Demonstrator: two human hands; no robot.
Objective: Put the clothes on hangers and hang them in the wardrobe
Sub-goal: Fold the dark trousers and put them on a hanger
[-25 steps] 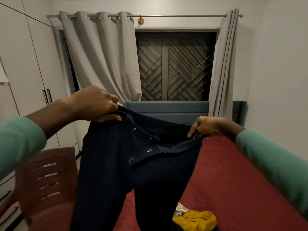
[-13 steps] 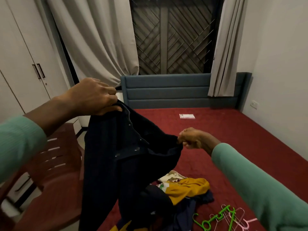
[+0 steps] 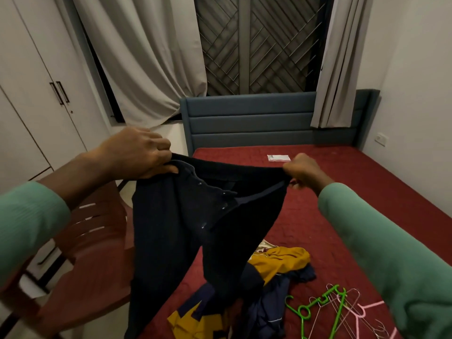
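Your left hand (image 3: 137,152), centre left of the frame, has its grip curled round the waistband of the dark trousers (image 3: 186,228); your right hand (image 3: 303,171), centre right, pinches the waistband's other end; the trousers hang above the bed (image 3: 354,192); clothes pile (image 3: 278,263) and hangers (image 3: 325,307) lie lower right; the wardrobe (image 3: 36,94) stands upper left.

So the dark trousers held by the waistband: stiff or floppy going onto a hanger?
Likely floppy: the trousers sag between the left hand and right hand, legs hanging limp. Probably not fragile; the cloth looks thick, so perhaps heavyish.
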